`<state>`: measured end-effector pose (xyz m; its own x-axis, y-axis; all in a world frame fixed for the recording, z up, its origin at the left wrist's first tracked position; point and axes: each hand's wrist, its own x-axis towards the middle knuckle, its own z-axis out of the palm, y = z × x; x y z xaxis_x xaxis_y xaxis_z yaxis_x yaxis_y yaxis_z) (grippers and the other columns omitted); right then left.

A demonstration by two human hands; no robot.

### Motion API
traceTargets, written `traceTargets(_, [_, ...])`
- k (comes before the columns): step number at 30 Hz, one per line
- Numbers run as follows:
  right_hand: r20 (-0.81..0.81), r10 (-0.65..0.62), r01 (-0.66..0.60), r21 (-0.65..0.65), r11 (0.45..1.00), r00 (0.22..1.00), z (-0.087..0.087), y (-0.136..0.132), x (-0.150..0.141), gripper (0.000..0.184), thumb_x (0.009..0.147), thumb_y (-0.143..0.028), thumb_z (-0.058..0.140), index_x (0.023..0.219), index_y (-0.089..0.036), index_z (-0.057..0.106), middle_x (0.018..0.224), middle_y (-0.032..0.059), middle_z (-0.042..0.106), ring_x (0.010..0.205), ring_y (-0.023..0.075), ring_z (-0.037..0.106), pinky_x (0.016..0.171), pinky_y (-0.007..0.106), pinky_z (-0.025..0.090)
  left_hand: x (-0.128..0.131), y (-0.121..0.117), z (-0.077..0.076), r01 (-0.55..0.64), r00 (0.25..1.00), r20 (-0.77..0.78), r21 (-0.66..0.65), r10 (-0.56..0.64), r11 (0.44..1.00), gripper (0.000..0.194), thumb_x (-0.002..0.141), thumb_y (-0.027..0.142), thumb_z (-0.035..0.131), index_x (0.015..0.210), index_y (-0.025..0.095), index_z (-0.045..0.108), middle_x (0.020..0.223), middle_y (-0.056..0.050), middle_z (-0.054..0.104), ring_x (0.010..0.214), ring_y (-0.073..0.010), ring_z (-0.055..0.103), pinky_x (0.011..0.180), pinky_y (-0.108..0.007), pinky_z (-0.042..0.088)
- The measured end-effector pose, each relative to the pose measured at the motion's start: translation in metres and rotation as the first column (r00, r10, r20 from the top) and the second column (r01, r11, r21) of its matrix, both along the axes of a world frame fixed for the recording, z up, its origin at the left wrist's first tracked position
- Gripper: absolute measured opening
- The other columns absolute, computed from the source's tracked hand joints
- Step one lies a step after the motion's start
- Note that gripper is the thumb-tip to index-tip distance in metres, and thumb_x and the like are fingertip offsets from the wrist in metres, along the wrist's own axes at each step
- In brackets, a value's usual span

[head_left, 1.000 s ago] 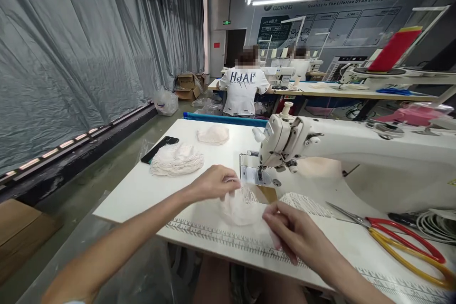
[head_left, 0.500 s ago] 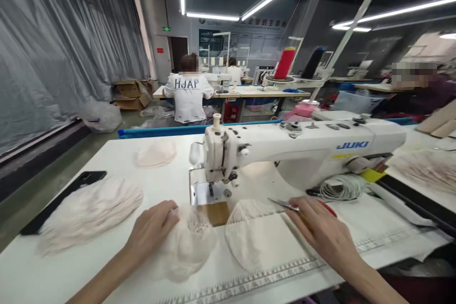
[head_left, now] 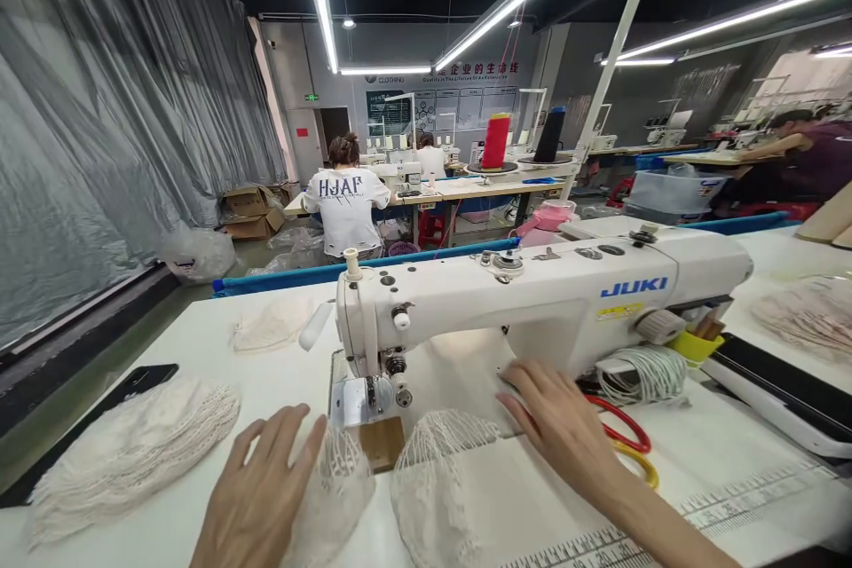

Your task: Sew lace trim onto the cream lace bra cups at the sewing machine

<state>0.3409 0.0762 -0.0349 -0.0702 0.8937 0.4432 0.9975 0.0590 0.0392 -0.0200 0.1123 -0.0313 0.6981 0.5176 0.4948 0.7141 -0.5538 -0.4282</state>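
My left hand (head_left: 259, 497) lies with fingers spread on a white mesh lace piece (head_left: 339, 488) in front of the needle plate (head_left: 352, 399). A second lace piece (head_left: 432, 484) lies just to the right, between my hands. My right hand (head_left: 559, 426) stretches flat on the table at the foot of the white JUKI sewing machine (head_left: 532, 302). Its fingers are out, beside scissors with red and yellow handles (head_left: 629, 444). The scissor blades are hidden under the hand.
A stack of lace pieces (head_left: 126, 457) and a black phone (head_left: 99, 399) lie at the left, and another pale piece (head_left: 272, 324) farther back. A white cord coil (head_left: 642, 373) and a black device (head_left: 778, 386) are at the right. People sit at tables behind (head_left: 346, 204).
My view swung right and came closer to the machine. My left hand opened flat onto the lace piece. My right hand moved from the lace toward the scissors at the machine's base.
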Motion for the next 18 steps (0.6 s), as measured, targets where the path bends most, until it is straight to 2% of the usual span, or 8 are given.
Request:
traceTargets(1, [-0.063, 0.001, -0.006, -0.087, 0.996, 0.998, 0.005, 0.018, -0.006, 0.022, 0.092, -0.029, 0.041, 0.097, -0.016, 0.058, 0.106, 0.0132, 0.06, 0.097, 0.0272, 0.055, 0.08, 0.039, 0.043, 0.008, -0.002, 0.002, 0.061, 0.998, 0.011, 0.016, -0.062, 0.998, 0.051, 0.073, -0.002, 0.034, 0.115, 0.021, 0.054, 0.112, -0.012, 0.06, 0.103, -0.0263, 0.055, 0.085, -0.042, 0.04])
traceTargets(3, [-0.095, -0.017, 0.004, -0.13, 0.992, 0.995, 0.01, 0.055, -0.013, 0.02, 0.09, -0.029, 0.048, 0.103, -0.017, 0.058, 0.109, 0.0116, 0.06, 0.103, 0.0263, 0.054, 0.085, 0.037, 0.043, 0.031, -0.007, 0.003, 0.2, 0.976, 0.084, 0.034, -0.202, 0.979, 0.041, 0.075, 0.002, 0.038, 0.106, 0.019, 0.057, 0.106, -0.011, 0.062, 0.1, -0.025, 0.056, 0.086, -0.04, 0.04])
traceTargets(5, [-0.12, -0.06, 0.038, -0.182, 0.983, 0.991, 0.01, 0.087, -0.015, 0.021, 0.088, -0.031, 0.054, 0.104, -0.017, 0.058, 0.107, 0.0091, 0.06, 0.098, 0.0244, 0.057, 0.082, 0.038, 0.046, 0.057, -0.01, 0.003, 0.34, 0.932, 0.123, 0.033, -0.342, 0.94, 0.029, 0.078, 0.008, 0.042, 0.1, 0.018, 0.058, 0.1, -0.011, 0.063, 0.095, -0.0241, 0.057, 0.083, -0.038, 0.042])
traceTargets(7, [-0.138, -0.103, 0.07, -0.231, 0.971, 0.985, 0.005, 0.105, -0.012, 0.026, 0.089, -0.032, 0.054, 0.11, -0.017, 0.056, 0.11, 0.0074, 0.058, 0.095, 0.0204, 0.058, 0.08, 0.038, 0.049, 0.082, -0.01, 0.005, 0.393, 0.888, 0.255, 0.018, -0.384, 0.919, 0.023, 0.077, 0.007, 0.043, 0.091, 0.017, 0.057, 0.091, -0.011, 0.063, 0.086, -0.0235, 0.058, 0.077, -0.037, 0.043])
traceTargets(9, [-0.151, -0.135, 0.092, -0.261, 0.961, 0.979, 0.0, 0.109, -0.006, 0.029, 0.09, -0.032, 0.052, 0.114, -0.017, 0.053, 0.114, 0.0071, 0.056, 0.095, 0.0186, 0.058, 0.08, 0.039, 0.05, 0.105, -0.008, 0.01, 0.46, 0.878, 0.225, -0.143, -0.423, 0.877, 0.024, 0.074, 0.007, 0.044, 0.094, 0.015, 0.056, 0.093, -0.013, 0.061, 0.086, -0.0246, 0.057, 0.075, -0.038, 0.045])
traceTargets(13, [-0.166, -0.157, 0.108, -0.274, 0.956, 0.974, -0.003, 0.099, 0.005, 0.028, 0.09, -0.032, 0.052, 0.115, -0.017, 0.054, 0.115, 0.0075, 0.056, 0.096, 0.0189, 0.058, 0.081, 0.039, 0.05, 0.15, 0.012, 0.021, 0.318, 0.946, 0.098, -0.454, -0.308, 0.832, 0.036, 0.062, -0.001, 0.045, 0.093, 0.015, 0.054, 0.105, -0.011, 0.056, 0.095, -0.0245, 0.053, 0.086, -0.039, 0.042])
traceTargets(16, [-0.177, -0.139, 0.092, -0.251, 0.964, 0.974, 0.001, 0.093, 0.007, 0.028, 0.09, -0.032, 0.052, 0.114, -0.017, 0.054, 0.114, 0.0071, 0.056, 0.095, 0.0182, 0.058, 0.08, 0.039, 0.05, 0.187, 0.038, 0.02, 0.231, 0.965, 0.015, -0.513, -0.261, 0.826, 0.044, 0.064, 0.0, 0.045, 0.107, 0.008, 0.052, 0.123, -0.018, 0.048, 0.118, -0.0287, 0.042, 0.102, -0.043, 0.031])
traceTargets(18, [-0.189, -0.113, 0.072, -0.213, 0.974, 0.976, 0.005, 0.088, 0.008, 0.023, 0.091, -0.03, 0.05, 0.109, -0.016, 0.057, 0.108, 0.0077, 0.06, 0.092, 0.019, 0.06, 0.078, 0.037, 0.05, 0.209, 0.055, 0.016, 0.191, 0.98, 0.054, -0.542, -0.193, 0.818, 0.046, 0.073, 0.003, 0.042, 0.118, 0.006, 0.047, 0.127, -0.018, 0.046, 0.121, -0.0284, 0.04, 0.103, -0.044, 0.029])
